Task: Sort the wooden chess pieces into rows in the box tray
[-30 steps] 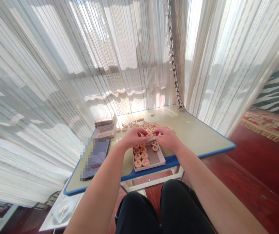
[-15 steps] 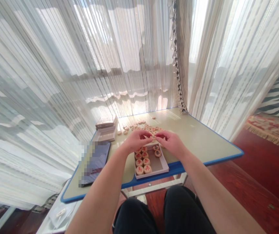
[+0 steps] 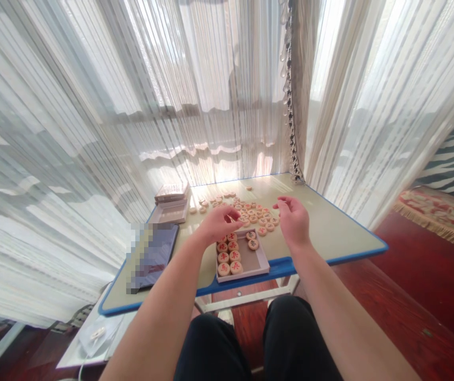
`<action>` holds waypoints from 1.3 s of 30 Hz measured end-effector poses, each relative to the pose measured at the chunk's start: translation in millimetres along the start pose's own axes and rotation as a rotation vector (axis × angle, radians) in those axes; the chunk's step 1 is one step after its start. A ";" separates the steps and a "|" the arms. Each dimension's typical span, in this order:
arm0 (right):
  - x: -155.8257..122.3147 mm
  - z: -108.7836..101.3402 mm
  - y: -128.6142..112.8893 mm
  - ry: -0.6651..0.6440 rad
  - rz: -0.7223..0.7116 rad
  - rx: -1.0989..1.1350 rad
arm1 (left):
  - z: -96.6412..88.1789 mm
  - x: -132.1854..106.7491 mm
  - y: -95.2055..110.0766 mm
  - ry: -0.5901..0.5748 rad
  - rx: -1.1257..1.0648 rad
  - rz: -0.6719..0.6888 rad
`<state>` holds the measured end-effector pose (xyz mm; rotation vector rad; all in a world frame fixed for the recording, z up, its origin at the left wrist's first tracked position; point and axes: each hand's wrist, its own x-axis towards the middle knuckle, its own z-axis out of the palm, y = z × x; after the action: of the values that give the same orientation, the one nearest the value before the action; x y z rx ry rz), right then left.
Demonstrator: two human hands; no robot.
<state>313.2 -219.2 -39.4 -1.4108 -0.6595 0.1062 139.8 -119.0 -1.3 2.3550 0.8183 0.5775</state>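
My left hand [image 3: 221, 222] hovers over the far left part of a shallow box [image 3: 264, 260], its thumb and fingers curved and apart. Close beyond its fingertips lie loose xiangqi pieces [image 3: 253, 218]; no piece shows clearly in its grasp. Red-marked pieces [image 3: 235, 256] fill two columns along the box's left side. Two dark-marked pieces [image 3: 253, 244] sit at its far right, one behind the other. Off to the right of the loose pieces, my right hand [image 3: 294, 219] is raised above the table, fingers loosely bent and apart, with nothing visible in them.
A tablet [image 3: 157, 259], partly blurred out, lies on the table's left side. Behind it stand an open box tray [image 3: 171, 212] and a stacked box [image 3: 171, 191]. The table [image 3: 330, 227] has a blue edge. Sheer curtains [image 3: 211, 95] hang close behind it.
My hands, earlier together over the pieces beyond the box, have parted. The right moved right and up, uncovering loose pieces; the left stayed near the box. The view shifted slightly.
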 end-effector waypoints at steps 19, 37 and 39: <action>-7.1 3.6 0.0 -0.398 -0.279 -0.370 | 8.6 -4.9 18.4 0.025 0.175 0.061; -4.6 1.5 -0.4 -0.349 -0.234 -0.361 | 18.4 -4.3 11.8 -0.125 0.210 0.183; -5.0 1.5 -1.0 -0.352 -0.231 -0.365 | 17.6 -4.4 13.7 -0.125 0.222 0.192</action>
<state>308.0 -220.3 -40.2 -1.6700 -1.1751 0.0527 152.2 -137.4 -6.6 2.6635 0.6323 0.4285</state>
